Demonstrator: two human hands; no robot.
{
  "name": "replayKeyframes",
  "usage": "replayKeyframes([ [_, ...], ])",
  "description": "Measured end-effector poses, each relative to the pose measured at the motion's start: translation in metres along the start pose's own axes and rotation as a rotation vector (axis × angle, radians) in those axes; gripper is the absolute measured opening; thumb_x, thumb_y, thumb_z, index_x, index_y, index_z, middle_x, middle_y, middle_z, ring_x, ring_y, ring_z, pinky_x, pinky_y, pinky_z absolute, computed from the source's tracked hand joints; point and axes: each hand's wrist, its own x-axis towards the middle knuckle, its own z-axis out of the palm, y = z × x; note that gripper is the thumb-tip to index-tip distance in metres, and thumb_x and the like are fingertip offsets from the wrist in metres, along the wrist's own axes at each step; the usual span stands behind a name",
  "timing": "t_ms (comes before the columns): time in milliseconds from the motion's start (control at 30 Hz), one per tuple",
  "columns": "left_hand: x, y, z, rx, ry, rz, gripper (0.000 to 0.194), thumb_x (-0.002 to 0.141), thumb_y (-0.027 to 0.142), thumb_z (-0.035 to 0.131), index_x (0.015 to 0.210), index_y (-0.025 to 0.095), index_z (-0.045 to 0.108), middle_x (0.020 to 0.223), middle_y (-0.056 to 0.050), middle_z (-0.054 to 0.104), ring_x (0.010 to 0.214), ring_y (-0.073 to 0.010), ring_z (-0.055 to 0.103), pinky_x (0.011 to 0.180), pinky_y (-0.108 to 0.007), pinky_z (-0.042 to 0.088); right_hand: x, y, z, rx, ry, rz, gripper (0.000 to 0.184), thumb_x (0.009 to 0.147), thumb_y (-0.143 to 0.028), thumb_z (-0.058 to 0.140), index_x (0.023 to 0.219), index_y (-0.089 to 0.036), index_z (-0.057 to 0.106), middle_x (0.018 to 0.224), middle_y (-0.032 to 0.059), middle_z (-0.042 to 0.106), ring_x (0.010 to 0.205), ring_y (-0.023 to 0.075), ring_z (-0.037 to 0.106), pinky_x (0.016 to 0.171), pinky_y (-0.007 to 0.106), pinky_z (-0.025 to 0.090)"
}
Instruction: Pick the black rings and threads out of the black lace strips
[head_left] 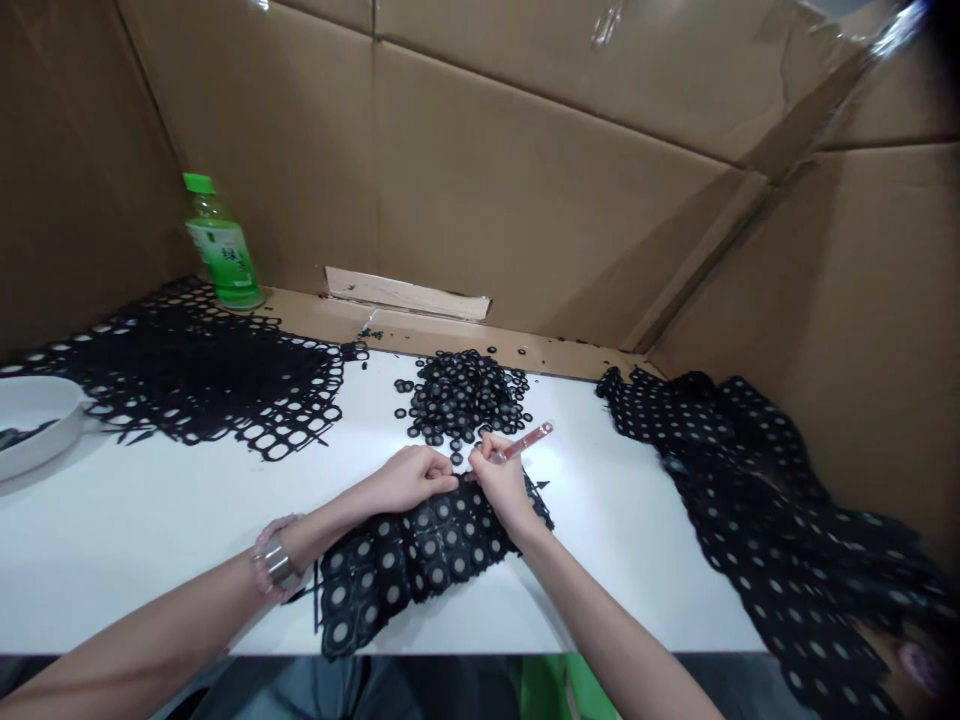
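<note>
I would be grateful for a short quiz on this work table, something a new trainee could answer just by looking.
1. Multiple choice: what does the right hand hold?
A) a spoon
B) a slim pen-like tool
C) a bottle cap

2. True or false: the bottle with the green cap is lying on its side.

3. Fill in the blank: seen by the seated person, the white bowl stands to the ____ of the pile of small black rings.

Key: 1. B; 2. false; 3. left
</note>
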Motion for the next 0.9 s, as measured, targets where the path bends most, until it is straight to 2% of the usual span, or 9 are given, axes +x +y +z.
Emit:
replayKeyframes([
  [267,0.000,0.003,0.000,-0.070,-0.023,0.009,0.032,0.078,0.039,0.043,0.055,0.016,0.037,0.052,0.005,0.031,0.051,-0.0088,0.028,0.048,-0.020,0.022,-0.003,0.000,0.004,-0.221,-0.086,-0.219,0.024,0.060,-0.011,0.045,0.046,-0.021,0.027,0.043,-0.0066,0.029,0.044,0.0097,0.029,0.046,0.025,0.022],
  [400,-0.002,0.005,-0.002,-0.066,-0.023,0.015,0.031,0.079,0.036,0.042,0.055,0.016,0.038,0.052,0.005,0.031,0.051,-0.0089,0.029,0.049,-0.020,0.023,0.000,0.001,0.001,-0.022,-0.064,-0.076,0.024,0.057,-0.013,0.049,0.045,-0.021,0.030,0.042,-0.0075,0.031,0.043,0.0087,0.031,0.044,0.023,0.024],
  [500,-0.004,0.009,-0.003,0.031,-0.002,0.018,0.027,0.080,0.033,0.041,0.059,0.016,0.045,0.055,0.003,0.042,0.054,-0.0108,0.038,0.052,-0.021,0.026,0.005,0.000,-0.003,0.305,0.022,0.091,0.027,0.056,-0.017,0.055,0.047,-0.021,0.029,0.040,-0.0094,0.030,0.038,0.0064,0.028,0.038,0.020,0.021],
  [567,-0.003,0.013,-0.003,0.097,0.015,-0.001,0.023,0.079,0.030,0.041,0.062,0.017,0.049,0.058,0.002,0.050,0.057,-0.0124,0.044,0.055,-0.021,0.028,0.008,-0.001,-0.005,0.452,0.103,0.144,0.033,0.058,-0.023,0.055,0.051,-0.022,0.023,0.040,-0.0108,0.025,0.036,0.0051,0.023,0.036,0.018,0.017],
  [700,0.006,0.021,0.000,0.130,-0.011,-0.082,0.021,0.077,0.028,0.041,0.064,0.017,0.054,0.059,0.001,0.054,0.057,-0.0136,0.046,0.054,-0.022,0.028,0.011,-0.002,-0.008,0.484,0.158,0.116,0.036,0.063,-0.030,0.053,0.055,-0.021,0.018,0.043,-0.0112,0.023,0.036,0.0045,0.021,0.036,0.017,0.018],
  [800,0.013,0.018,0.004,0.113,-0.019,-0.083,0.027,0.076,0.035,0.045,0.057,0.017,0.048,0.054,0.002,0.048,0.053,-0.0125,0.043,0.051,-0.022,0.026,0.010,0.001,-0.010,0.429,0.154,0.084,0.034,0.066,-0.029,0.050,0.054,-0.021,0.020,0.042,-0.0109,0.026,0.035,0.0046,0.024,0.036,0.017,0.020],
  [900,0.014,0.012,0.006,0.079,-0.028,-0.064,0.029,0.075,0.036,0.046,0.055,0.017,0.040,0.050,0.004,0.040,0.051,-0.0110,0.038,0.049,-0.021,0.024,0.010,0.004,-0.013,0.312,0.108,0.050,0.030,0.064,-0.023,0.052,0.051,-0.021,0.025,0.039,-0.0105,0.030,0.033,0.0050,0.029,0.036,0.017,0.022],
])
